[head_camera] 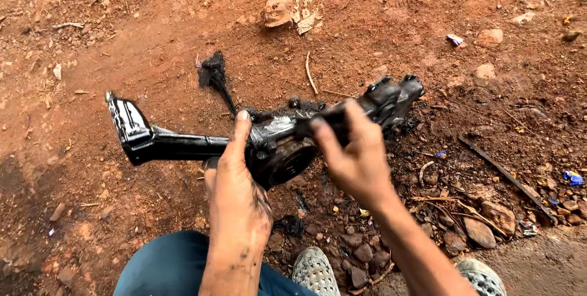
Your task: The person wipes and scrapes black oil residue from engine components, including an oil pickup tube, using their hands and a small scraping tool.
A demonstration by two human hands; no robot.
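Red gritty dirt point(153, 58), greasy black casting point(269, 140)

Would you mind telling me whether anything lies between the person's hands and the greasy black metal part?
Nothing visible does: the left hand already grips the black metal part near its round middle, and the right hand rests on its upper end.

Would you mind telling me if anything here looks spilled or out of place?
Yes: a black oily patch stains the red dirt just above the greasy black metal part, which both hands, left hand and right hand, hold; it looks like spilled oil.
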